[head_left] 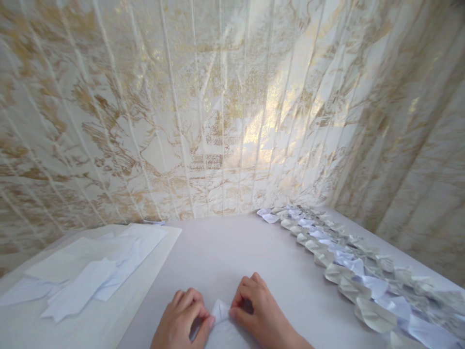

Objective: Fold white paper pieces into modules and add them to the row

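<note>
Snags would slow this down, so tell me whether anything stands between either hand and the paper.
Nothing visible does: the left hand and right hand both touch the paper. The loose sheets lie off to the left, the folded pieces off to the right.

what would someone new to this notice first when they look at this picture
Probably the gold-patterned backdrop filling the upper half, with a bright glow right of centre. Next, the long rows of grey and white folded pieces running along the right side of the table. Then, at bottom centre, the left hand and right hand with their fingertips at a small white paper.
</note>
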{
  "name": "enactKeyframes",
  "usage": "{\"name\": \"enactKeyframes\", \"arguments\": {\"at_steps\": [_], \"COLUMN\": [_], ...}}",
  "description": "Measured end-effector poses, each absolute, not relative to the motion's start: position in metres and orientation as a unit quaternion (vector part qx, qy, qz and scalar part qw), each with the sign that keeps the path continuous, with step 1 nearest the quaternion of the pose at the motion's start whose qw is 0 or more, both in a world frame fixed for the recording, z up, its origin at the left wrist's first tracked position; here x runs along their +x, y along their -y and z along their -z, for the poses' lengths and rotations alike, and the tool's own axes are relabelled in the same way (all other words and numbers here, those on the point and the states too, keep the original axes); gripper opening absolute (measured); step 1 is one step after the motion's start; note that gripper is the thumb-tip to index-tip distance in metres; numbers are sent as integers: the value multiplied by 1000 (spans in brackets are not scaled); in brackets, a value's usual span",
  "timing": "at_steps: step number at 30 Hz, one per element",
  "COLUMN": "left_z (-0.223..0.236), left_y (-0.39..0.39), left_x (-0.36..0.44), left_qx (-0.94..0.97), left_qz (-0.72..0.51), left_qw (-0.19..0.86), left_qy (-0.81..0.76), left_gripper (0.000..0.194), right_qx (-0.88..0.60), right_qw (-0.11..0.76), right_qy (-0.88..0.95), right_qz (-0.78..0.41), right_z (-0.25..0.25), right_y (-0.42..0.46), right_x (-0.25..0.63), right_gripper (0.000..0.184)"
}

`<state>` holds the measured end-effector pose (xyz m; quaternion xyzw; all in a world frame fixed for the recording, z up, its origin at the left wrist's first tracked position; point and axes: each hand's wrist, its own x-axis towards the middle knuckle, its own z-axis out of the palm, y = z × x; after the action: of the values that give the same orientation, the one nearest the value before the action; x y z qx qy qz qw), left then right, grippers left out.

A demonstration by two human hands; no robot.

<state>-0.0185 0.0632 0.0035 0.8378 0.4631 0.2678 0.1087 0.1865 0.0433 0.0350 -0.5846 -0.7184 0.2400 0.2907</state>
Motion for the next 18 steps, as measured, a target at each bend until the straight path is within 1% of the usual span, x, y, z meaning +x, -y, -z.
{"name": "enactKeyframes", "arguments": {"at_steps": [5, 11, 16, 18], "left_z": [-7, -4, -1, 1], "left_y": [-61, -60, -61, -61], "left_x": [-10, -5, -4, -4], "left_qx": [817, 818, 818, 816], "left_qz": [-282, -284, -274, -275], "left_qw": [99, 80, 65, 66], "left_qy": [-494, -493, -502, -504], "left_gripper": [18, 15, 14, 14], "right_qx": [-604, -611, -611, -604], "right_qw": [291, 285, 276, 274], "right_qy": [707, 708, 717, 723], "right_qz": [-226, -209, -189, -194], "right_z": [-33, -30, -28, -29], "right_y": [-43, -46, -46, -45], "right_x": [181, 178, 175, 176], "right_gripper": [13, 12, 12, 16]}}
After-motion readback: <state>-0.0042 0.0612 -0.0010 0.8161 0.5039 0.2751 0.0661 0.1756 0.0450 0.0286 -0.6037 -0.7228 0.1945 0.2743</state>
